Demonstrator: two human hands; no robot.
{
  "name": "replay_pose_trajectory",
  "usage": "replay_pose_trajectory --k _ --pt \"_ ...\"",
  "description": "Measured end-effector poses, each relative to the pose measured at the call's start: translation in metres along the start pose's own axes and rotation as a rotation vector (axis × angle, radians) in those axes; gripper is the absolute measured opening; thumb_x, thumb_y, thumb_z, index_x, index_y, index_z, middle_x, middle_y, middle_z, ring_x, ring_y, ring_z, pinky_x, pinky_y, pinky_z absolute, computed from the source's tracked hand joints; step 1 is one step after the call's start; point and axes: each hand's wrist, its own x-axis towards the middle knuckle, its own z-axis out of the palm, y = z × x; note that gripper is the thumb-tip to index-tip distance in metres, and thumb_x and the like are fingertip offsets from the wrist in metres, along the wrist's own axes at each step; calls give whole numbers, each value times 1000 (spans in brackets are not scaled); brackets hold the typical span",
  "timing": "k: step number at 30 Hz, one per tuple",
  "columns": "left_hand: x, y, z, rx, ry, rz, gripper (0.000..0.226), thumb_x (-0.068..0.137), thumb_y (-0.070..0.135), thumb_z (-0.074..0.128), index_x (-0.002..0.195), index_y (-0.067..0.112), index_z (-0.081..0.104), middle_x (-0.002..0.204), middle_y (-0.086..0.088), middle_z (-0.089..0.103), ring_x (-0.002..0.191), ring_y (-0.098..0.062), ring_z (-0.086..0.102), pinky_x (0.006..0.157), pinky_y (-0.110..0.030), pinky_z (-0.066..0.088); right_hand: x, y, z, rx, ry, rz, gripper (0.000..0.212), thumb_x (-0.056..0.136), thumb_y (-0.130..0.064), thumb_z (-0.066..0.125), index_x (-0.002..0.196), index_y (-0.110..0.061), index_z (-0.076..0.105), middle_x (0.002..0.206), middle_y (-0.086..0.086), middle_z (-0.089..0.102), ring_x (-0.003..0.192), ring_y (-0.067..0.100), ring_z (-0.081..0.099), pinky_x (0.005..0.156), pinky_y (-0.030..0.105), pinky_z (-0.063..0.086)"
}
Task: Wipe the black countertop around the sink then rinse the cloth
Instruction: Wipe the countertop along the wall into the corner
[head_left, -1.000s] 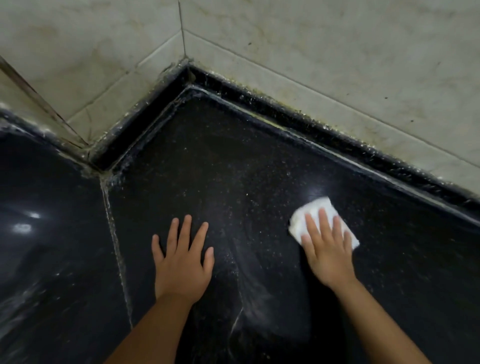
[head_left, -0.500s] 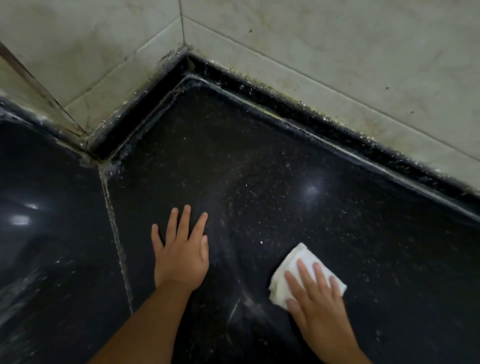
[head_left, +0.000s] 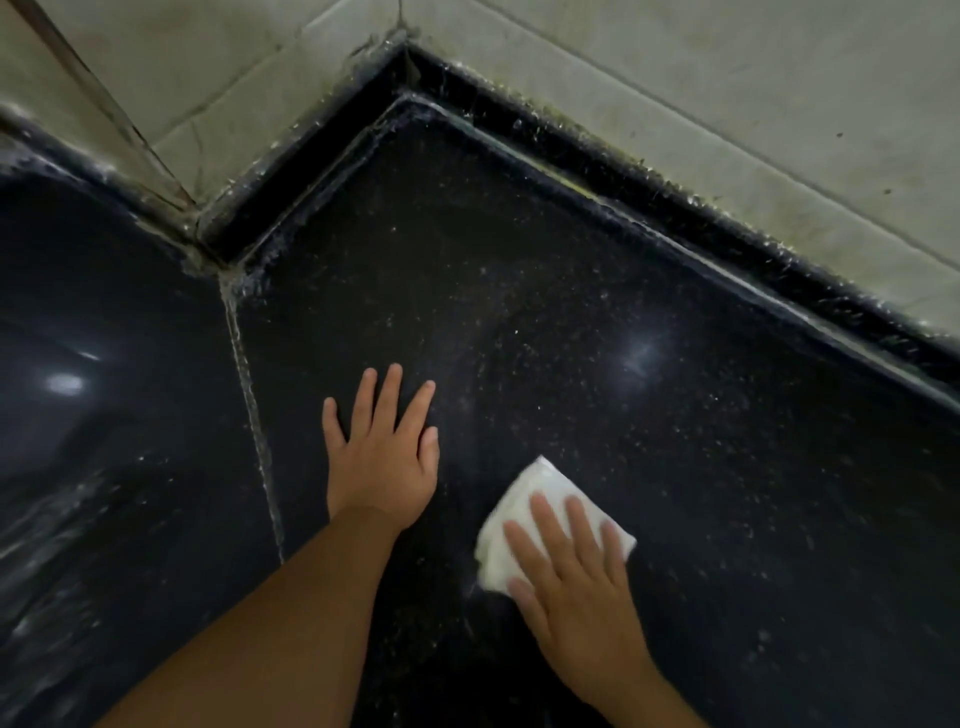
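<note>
Right hand (head_left: 576, 587) presses white cloth (head_left: 540, 499) on countertop (head_left: 727, 467).

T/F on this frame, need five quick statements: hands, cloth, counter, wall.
1. The right hand presses flat on the white cloth. True.
2. The left hand holds a sponge. False: it lies flat on the bare counter, holding nothing.
3. The cloth lies in the back corner by the wall. False: it is near the front, well away from the corner.
4. White specks dot the black counter. True.
5. A seam runs to the left of the left hand. True.
</note>
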Motion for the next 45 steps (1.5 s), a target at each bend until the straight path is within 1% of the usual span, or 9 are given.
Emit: replay_pose_trajectory --k 7,10,15,20,26,31,38,42,45 --pt "-2 0 -1 -37 14 17 48 99 37 16 146 33 9 156 1 -4 142 -19 -12 111 -49 -11 23 71 -29 7 64 281 65 92 -57 -8 147 -31 12 156 -8 -6 144 22 -3 110 53 17" --pt "-1 1 0 -20 -2 9 50 98 37 20 146 33 5 156 1 -7 142 -19 -15 111 -48 -11 90 46 -46 135 -64 448 59 92 -56 -3 146 -33 -8 155 -4 -17 143 26 -17 113 49 -7" --pt "-2 2 -3 -33 25 -7 51 98 36 23 146 32 9 156 1 -3 142 -18 -11 112 -48 -9 68 -21 -13 1 76 170 58 97 -45 -2 141 -22 30 148 10 34 137 36 23 106 50 12" --pt "-4 4 -5 -40 16 -7 50 98 36 21 147 31 9 156 0 -3 142 -18 -12 112 -48 -9 -58 12 22 -12 105 54 50 99 -44 10 148 -32 6 157 -5 1 145 20 -1 113 40 7" --pt "-5 4 -7 -37 4 -16 50 98 37 19 147 32 9 156 1 -3 142 -19 -12 112 -48 -9 -52 113 -11 87 86 505 58 97 -50 2 144 -27 30 154 5 20 140 31 18 103 55 29" --pt "-5 4 -7 -35 0 -10 50 98 36 19 147 31 8 156 0 -3 142 -19 -12 112 -48 -9 79 135 -64 313 116 943 50 100 -40 17 148 -29 6 158 1 -6 144 28 -7 113 51 -1" --pt "-5 5 -6 -16 7 -15 50 98 36 20 147 32 7 156 1 -5 142 -18 -12 112 -48 -8 137 -2 -57 208 -61 345 52 99 -43 7 148 -31 -3 156 0 -15 142 25 -19 112 47 -12" --pt "-5 5 -6 3 -1 -20 50 98 36 18 146 32 5 156 1 -5 142 -18 -12 112 -48 -7 58 -12 -18 31 73 72 52 99 -42 0 138 -31 33 147 1 39 139 27 24 111 40 4" --pt "-5 3 -6 -2 -16 -7 50 99 37 16 147 32 4 156 1 -7 142 -19 -13 112 -49 -7 -26 11 10 -48 7 15 45 100 -44 9 139 -37 30 155 -7 16 144 22 8 112 41 5"
